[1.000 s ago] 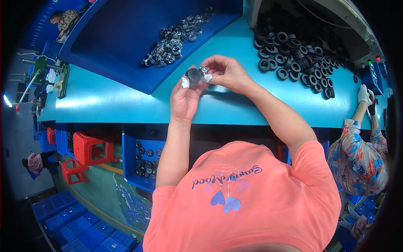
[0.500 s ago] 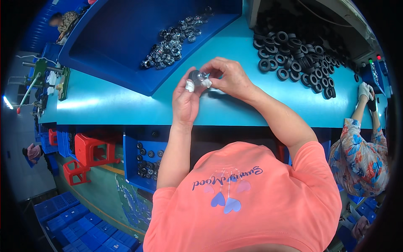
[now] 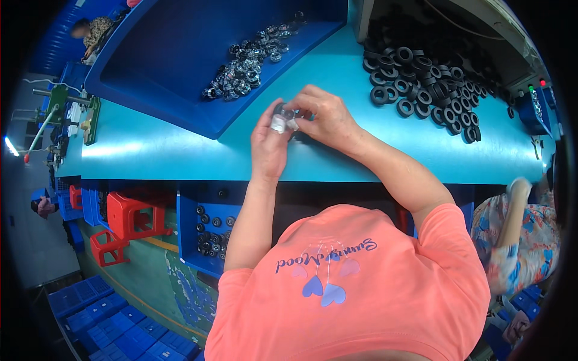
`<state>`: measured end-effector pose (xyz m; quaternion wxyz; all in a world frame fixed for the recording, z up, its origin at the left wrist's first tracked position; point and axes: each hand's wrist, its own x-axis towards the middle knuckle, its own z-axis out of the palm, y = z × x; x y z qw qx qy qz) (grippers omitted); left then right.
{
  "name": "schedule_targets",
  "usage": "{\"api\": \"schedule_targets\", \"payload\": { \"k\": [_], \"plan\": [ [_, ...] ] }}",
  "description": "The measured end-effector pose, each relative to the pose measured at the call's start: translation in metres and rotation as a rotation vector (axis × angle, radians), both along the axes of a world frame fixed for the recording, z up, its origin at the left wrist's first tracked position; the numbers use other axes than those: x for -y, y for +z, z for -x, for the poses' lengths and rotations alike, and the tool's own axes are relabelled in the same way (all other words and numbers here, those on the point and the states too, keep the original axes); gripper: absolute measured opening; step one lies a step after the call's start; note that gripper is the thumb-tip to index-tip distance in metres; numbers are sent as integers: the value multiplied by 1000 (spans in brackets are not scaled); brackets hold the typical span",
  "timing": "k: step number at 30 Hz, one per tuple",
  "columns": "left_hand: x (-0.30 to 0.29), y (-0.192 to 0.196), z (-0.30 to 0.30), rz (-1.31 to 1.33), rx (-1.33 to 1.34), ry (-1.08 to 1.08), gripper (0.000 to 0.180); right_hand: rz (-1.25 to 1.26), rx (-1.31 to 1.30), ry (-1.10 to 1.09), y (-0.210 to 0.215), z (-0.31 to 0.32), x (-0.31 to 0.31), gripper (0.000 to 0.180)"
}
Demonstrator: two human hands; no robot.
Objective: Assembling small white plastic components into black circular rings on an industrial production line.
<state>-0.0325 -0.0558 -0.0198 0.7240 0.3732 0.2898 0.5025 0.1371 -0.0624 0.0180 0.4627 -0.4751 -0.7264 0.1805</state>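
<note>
Over the blue-green worktable [image 3: 198, 153], I pinch a small wheel part [image 3: 288, 112] between both hands. It shows a dark ring and a clear, shiny rim piece, partly hidden by my fingers. My left hand [image 3: 269, 150] cups it from the left, its thumb wrapped in white tape. From the right, my right hand [image 3: 330, 120] grips the same part with curled fingers; white tape covers a fingertip. Shiny clear wheel rims [image 3: 244, 75] lie heaped in a large blue tray [image 3: 156, 90] beyond my left hand. Black rubber tyres [image 3: 442, 93] are piled to the right.
Under the table edge, a blue bin [image 3: 186, 253] holds finished-looking small wheels [image 3: 211, 240]. Red plastic stools [image 3: 135, 216] stand at the left, near a green hand press [image 3: 57, 111]. A co-worker in a floral shirt [image 3: 512, 240] sits at the right.
My fingers have closed further around the wheel part, and my left hand has shifted slightly right. The co-worker's hands have left the table, one arm now bent back toward the body.
</note>
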Motion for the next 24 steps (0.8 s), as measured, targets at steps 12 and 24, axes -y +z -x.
{"api": "schedule_targets", "payload": {
  "k": [12,24],
  "plan": [
    [0,-4,4,-62,1,40,29,567,-397,302,-9,-7,-4,36],
    [6,7,-2,-211,-465,159,20,513,-263,136,-3,2,8,39]
  ]
}}
